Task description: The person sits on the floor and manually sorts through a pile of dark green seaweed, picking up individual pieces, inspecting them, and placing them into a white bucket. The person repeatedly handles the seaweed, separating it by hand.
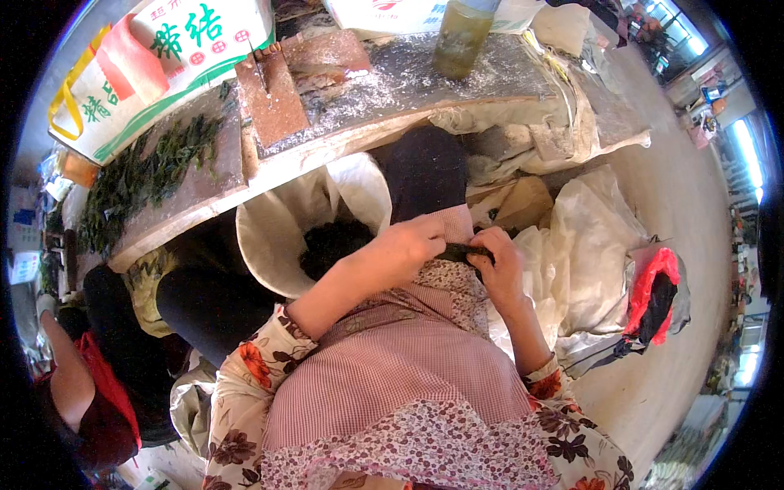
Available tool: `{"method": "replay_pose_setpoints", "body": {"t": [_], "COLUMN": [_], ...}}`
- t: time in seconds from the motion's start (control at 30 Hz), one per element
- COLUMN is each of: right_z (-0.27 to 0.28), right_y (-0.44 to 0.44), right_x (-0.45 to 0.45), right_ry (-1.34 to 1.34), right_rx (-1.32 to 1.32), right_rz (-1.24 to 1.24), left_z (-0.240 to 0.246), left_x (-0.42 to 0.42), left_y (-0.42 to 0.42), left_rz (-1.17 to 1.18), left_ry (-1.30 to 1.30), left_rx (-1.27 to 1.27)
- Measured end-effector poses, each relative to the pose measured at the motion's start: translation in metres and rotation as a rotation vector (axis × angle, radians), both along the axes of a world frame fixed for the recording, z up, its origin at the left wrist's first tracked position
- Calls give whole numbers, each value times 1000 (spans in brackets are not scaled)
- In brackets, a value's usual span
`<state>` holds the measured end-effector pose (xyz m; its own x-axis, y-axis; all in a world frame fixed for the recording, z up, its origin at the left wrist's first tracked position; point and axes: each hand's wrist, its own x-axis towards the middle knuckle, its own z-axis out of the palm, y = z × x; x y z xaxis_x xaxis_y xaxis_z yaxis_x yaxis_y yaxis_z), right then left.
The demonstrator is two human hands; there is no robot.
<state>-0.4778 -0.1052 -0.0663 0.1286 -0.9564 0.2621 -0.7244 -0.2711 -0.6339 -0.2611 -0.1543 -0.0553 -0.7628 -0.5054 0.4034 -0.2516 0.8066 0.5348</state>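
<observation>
Above my lap, my left hand [415, 245] and my right hand [501, 262] pinch a dark, narrow strip, which looks like kelp [456, 250], stretched between their fingers. Part of the strip is hidden by the fingers. Under it lies the pink checked and floral apron [398, 355] over my knees. To the left of my left hand stands an open white sack [263, 245] with a dark mass [331, 245] inside, probably seaweed.
Ahead runs a worn wooden bench [392, 92] with white grains, a brown board [275, 101], a jar of yellowish liquid [462, 43] and dark green seaweed [159, 165]. Printed bags [202, 55] stand behind. Plastic sacks [588, 257] lie right; another person's arm [67, 380] shows left.
</observation>
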Motion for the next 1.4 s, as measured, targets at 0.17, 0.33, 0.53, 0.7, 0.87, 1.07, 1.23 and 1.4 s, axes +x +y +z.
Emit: {"method": "replay_pose_setpoints", "body": {"t": [0.17, 0.33, 0.53, 0.7, 0.87, 1.07, 1.23, 1.4], "right_z": [-7, 33, 78, 52, 23, 15, 31, 33], "right_y": [1, -15, -40, -54, -46, -63, -57, -55], "right_x": [-21, -4, 48, 69, 132, 167, 184, 179], "right_ry": [-435, -829, -1301, -450, -1140, -1503, -900, -183], "right_rx": [154, 185, 117, 527, 917, 986, 764, 115], "right_rz": [-102, -51, 244, 660, 552, 481, 454, 640], "left_z": [1, 9, -5, 14, 22, 12, 6, 10], "left_x": [-15, -24, -3, 48, 86, 116, 127, 133], "left_y": [13, 22, 6, 1, 13, 43, 51, 45], "left_rz": [107, 224, 336, 411, 488, 528, 589, 554], "left_ry": [-18, -34, 473, 887, 1051, 1114, 1026, 745], "left_rx": [36, 172, 799, 948, 949, 973, 508, 318]}}
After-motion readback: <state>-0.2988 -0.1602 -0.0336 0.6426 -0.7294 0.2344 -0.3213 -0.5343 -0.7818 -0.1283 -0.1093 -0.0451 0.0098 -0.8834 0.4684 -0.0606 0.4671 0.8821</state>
